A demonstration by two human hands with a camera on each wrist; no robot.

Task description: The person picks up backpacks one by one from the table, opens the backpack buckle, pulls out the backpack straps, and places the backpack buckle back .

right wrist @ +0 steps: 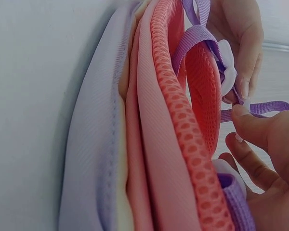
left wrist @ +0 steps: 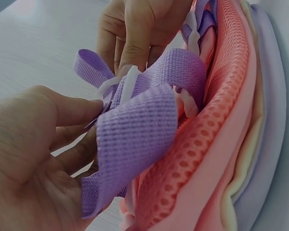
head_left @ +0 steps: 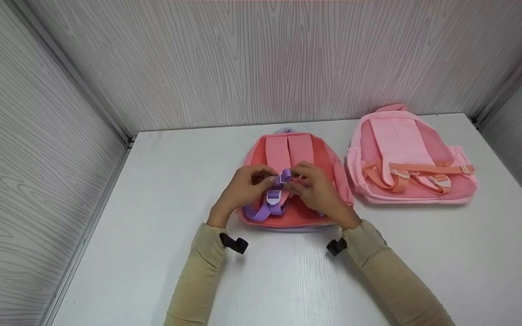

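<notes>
A coral backpack (head_left: 300, 147) lies with its shoulder straps and mesh back panel upward. My left hand (head_left: 245, 186) pinches a purple webbing strap (left wrist: 137, 127) between thumb and fingers. Across from it, my right hand (head_left: 316, 189) pinches the same strap at a small white slide buckle (left wrist: 129, 85), with a short loop of webbing standing out beside it. A second white buckle (head_left: 273, 197) sits on purple webbing just below the hands in the head view. Fingers partly hide how the webbing threads through the held buckle.
To the right lies a light pink backpack (head_left: 399, 136) with orange straps (head_left: 417, 168) and white buckles. Both bags rest on a white table (head_left: 161, 181), bounded by grey wood-grain panels (head_left: 243, 63) at the back and sides.
</notes>
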